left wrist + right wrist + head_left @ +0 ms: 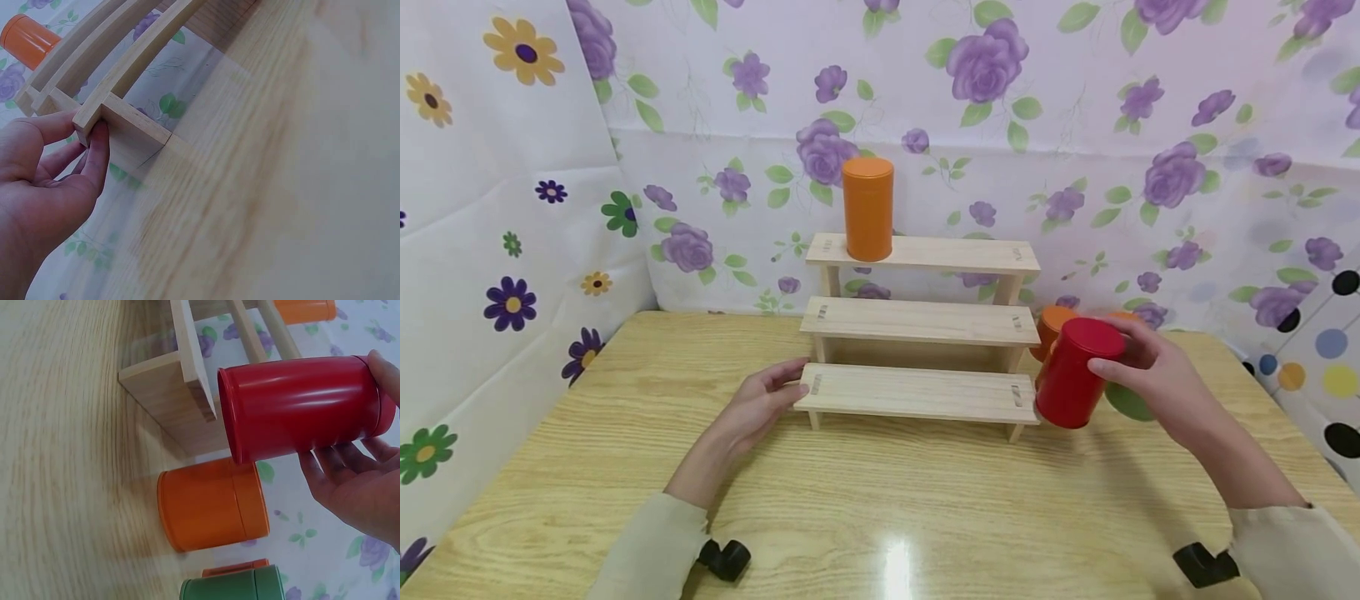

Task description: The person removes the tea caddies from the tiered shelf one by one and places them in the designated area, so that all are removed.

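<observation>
A three-step wooden display rack (917, 392) stands on the table. My left hand (763, 404) pinches the left end of its lowest board between thumb and fingers; the left wrist view shows this grip on the board (94, 115) up close. On the right, my right hand (1172, 387) holds a red cylindrical canister (1071, 379) near its lidded end. The canister is tilted, clear of the table, beside the right end of the lowest step. In the right wrist view the fingers wrap the red canister (294, 409) above an orange one (209, 506).
An orange canister (868, 212) stands at the left of the top step. Behind the right hand are an orange canister (1052, 321), partly hidden, and a green one (1127, 402). Flowered cloth (730, 167) hangs behind the table (850, 500).
</observation>
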`<state>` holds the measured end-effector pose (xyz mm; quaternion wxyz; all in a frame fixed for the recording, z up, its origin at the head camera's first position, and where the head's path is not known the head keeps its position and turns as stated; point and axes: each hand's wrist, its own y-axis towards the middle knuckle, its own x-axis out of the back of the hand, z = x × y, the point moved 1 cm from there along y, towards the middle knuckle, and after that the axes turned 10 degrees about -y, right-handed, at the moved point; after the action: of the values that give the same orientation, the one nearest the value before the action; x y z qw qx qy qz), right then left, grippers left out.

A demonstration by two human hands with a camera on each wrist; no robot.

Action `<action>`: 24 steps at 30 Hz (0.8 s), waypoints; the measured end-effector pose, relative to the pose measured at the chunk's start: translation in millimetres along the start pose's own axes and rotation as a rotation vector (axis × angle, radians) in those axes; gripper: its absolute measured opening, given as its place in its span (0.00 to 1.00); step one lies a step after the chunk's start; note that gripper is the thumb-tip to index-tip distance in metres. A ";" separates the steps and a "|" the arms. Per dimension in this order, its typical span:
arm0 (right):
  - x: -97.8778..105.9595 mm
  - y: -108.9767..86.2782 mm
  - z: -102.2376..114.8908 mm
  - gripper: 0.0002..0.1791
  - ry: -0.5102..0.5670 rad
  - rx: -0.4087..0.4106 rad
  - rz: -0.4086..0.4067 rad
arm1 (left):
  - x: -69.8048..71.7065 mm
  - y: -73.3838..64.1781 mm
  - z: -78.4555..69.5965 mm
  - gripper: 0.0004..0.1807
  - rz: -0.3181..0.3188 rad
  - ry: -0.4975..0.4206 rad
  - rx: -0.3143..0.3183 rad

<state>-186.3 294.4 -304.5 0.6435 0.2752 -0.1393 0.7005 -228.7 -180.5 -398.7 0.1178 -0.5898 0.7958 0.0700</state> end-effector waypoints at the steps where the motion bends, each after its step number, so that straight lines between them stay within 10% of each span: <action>1: 1.4 -0.8 -2.6 0.25 0.001 -0.008 0.000 | 0.1 -0.1 -0.1 0.31 0.003 0.002 -0.001; 24: 11.4 -23.3 -48.7 0.28 -0.032 -0.078 0.050 | 0.9 0.1 0.1 0.31 0.003 0.005 -0.001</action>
<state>-173.8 333.6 -341.2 0.6335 0.2576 -0.1837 0.7061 -229.0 -181.3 -399.1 0.1155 -0.5887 0.7971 0.0690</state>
